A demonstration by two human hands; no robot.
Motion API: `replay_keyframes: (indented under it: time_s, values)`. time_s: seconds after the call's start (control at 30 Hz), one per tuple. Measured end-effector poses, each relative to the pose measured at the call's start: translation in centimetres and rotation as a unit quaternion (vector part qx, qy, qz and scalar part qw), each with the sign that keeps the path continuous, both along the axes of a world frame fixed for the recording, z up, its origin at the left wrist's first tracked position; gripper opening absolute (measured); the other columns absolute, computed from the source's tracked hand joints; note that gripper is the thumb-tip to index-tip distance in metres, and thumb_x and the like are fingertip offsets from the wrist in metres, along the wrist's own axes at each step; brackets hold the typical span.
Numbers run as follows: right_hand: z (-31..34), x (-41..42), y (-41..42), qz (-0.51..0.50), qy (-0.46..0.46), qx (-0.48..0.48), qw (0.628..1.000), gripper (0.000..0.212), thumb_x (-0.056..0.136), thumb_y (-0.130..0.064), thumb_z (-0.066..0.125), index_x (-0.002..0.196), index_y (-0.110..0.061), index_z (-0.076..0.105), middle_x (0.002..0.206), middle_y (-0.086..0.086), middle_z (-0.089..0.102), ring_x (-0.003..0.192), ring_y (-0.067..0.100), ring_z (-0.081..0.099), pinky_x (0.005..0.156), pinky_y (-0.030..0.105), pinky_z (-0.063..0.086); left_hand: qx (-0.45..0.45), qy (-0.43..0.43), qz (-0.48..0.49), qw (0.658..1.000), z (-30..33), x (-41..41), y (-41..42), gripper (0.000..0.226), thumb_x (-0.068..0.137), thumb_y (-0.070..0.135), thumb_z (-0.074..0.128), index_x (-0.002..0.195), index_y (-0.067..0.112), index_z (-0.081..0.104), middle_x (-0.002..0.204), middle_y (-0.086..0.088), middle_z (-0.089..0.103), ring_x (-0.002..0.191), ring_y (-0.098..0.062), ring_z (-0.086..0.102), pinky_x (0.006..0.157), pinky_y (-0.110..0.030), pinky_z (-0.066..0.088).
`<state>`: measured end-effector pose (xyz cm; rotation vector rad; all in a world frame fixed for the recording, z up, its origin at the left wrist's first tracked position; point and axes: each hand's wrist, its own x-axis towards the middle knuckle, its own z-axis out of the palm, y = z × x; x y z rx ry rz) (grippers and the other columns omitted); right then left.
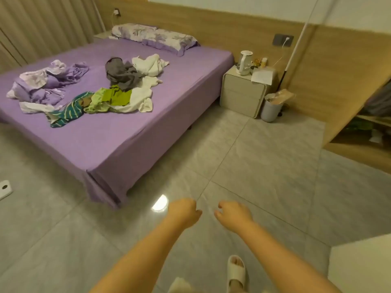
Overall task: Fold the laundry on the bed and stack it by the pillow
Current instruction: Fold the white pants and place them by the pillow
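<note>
A bed with a purple sheet (131,140) fills the upper left. Loose laundry lies on it: a grey garment (122,74), white pieces (150,64), a green top (115,98), a teal striped item (67,112). A crumpled purple floral cover (42,85) is at the left. The floral pillow (156,37) lies at the head of the bed. My left hand (183,211) and my right hand (233,214) hover over the floor, well short of the bed. Both hold nothing, with loosely curled fingers.
A white nightstand (243,96) with a kettle (244,62) and paper stands right of the bed. Beside it is a small bin (271,108). A wooden shelf unit (359,132) is at the right, grey floor tiles (264,166) below. My slippered foot (236,269) shows at the bottom.
</note>
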<state>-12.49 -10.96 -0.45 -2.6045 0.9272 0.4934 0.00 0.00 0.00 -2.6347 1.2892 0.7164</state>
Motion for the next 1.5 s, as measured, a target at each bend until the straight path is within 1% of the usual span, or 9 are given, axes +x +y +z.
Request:
replay_keyframes:
  time_s: [0.4,0.57,0.73,0.93,1.03,1.13,1.23,1.4,1.5]
  values:
    - [-2.0,1.3,-14.7,0.049,0.013,0.01,0.999,0.041,0.095,-0.04,0.037,0.121,-0.014,0.056,0.114,0.007,0.064,0.101,0.027,0.06,0.082,0.034,0.048,0.039,0.021,0.037,0.998,-1.7,0.7,-13.8,0.049,0.096,0.053,0.039,0.119,0.015,0.06,0.117,-0.005,0.063,0.105,-0.023,0.06,0.094,-0.037,0.049]
    - [-2.2,2.4,-20.0,0.08,0.022,0.012,0.996,0.04,0.096,-0.04,0.037,0.118,-0.013,0.057,0.113,0.007,0.064,0.1,0.027,0.061,0.08,0.034,0.047,0.049,0.021,0.055,0.997,-1.7,1.5,-17.6,0.049,0.096,0.053,0.038,0.118,0.015,0.058,0.114,-0.006,0.063,0.103,-0.024,0.06,0.091,-0.037,0.05]
    - [-2.5,4.5,-22.9,0.089,0.021,0.023,0.996,0.04,0.096,-0.04,0.037,0.116,-0.013,0.058,0.111,0.007,0.065,0.098,0.026,0.061,0.078,0.032,0.046,0.054,0.016,0.068,0.996,-1.3,3.1,-20.0,0.047,0.096,0.053,0.038,0.107,0.014,0.061,0.104,-0.004,0.065,0.094,-0.021,0.061,0.085,-0.033,0.052]
    - [-2.8,8.5,-25.7,0.076,0.015,0.02,0.997,0.039,0.096,-0.04,0.037,0.114,-0.013,0.059,0.111,0.008,0.065,0.098,0.027,0.061,0.076,0.032,0.044,0.068,0.021,0.066,0.995,-1.8,7.2,-22.9,0.045,0.097,0.052,0.037,0.095,0.013,0.059,0.098,-0.005,0.065,0.092,-0.021,0.061,0.082,-0.032,0.051]
    - [-2.8,10.8,-27.0,0.064,0.02,0.017,0.998,0.04,0.096,-0.04,0.037,0.118,-0.014,0.057,0.114,0.009,0.064,0.101,0.028,0.06,0.077,0.032,0.044,0.058,0.021,0.066,0.996,-2.4,9.9,-24.4,0.047,0.096,0.052,0.038,0.095,0.011,0.061,0.096,-0.005,0.066,0.091,-0.021,0.063,0.077,-0.031,0.048]
    - [-2.5,13.1,-28.4,0.053,0.029,0.014,0.998,0.04,0.096,-0.04,0.037,0.119,-0.014,0.057,0.116,0.008,0.063,0.102,0.028,0.06,0.08,0.032,0.045,0.036,0.043,0.071,0.996,-2.8,12.6,-25.9,0.046,0.095,0.052,0.039,0.097,0.013,0.063,0.096,-0.003,0.066,0.089,-0.019,0.063,0.08,-0.031,0.053]
    - [-2.5,15.6,-29.5,0.032,0.032,0.017,0.999,0.04,0.096,-0.04,0.037,0.119,-0.014,0.057,0.115,0.008,0.064,0.101,0.027,0.06,0.08,0.032,0.047,0.04,0.048,0.06,0.996,-3.0,15.7,-27.3,0.046,0.095,0.053,0.038,0.096,0.013,0.062,0.096,-0.004,0.065,0.09,-0.02,0.062,0.078,-0.032,0.052]
    - [-2.7,18.5,-31.2,-0.002,0.031,0.026,0.999,0.04,0.096,-0.038,0.038,0.121,-0.013,0.057,0.116,0.008,0.063,0.103,0.027,0.06,0.085,0.034,0.049,0.045,0.053,0.032,0.997,-3.0,19.5,-29.6,0.046,0.096,0.052,0.039,0.087,0.012,0.061,0.095,-0.009,0.066,0.091,-0.025,0.064,0.075,-0.035,0.051]
    - [-2.8,19.8,-32.2,-0.009,0.033,0.031,0.999,0.039,0.096,-0.037,0.039,0.121,-0.013,0.056,0.117,0.008,0.063,0.103,0.027,0.06,0.084,0.034,0.049,0.039,0.05,0.024,0.998,-3.3,21.2,-30.9,0.051,0.096,0.052,0.039,0.092,0.008,0.063,0.097,-0.01,0.067,0.091,-0.026,0.064,0.075,-0.035,0.052]
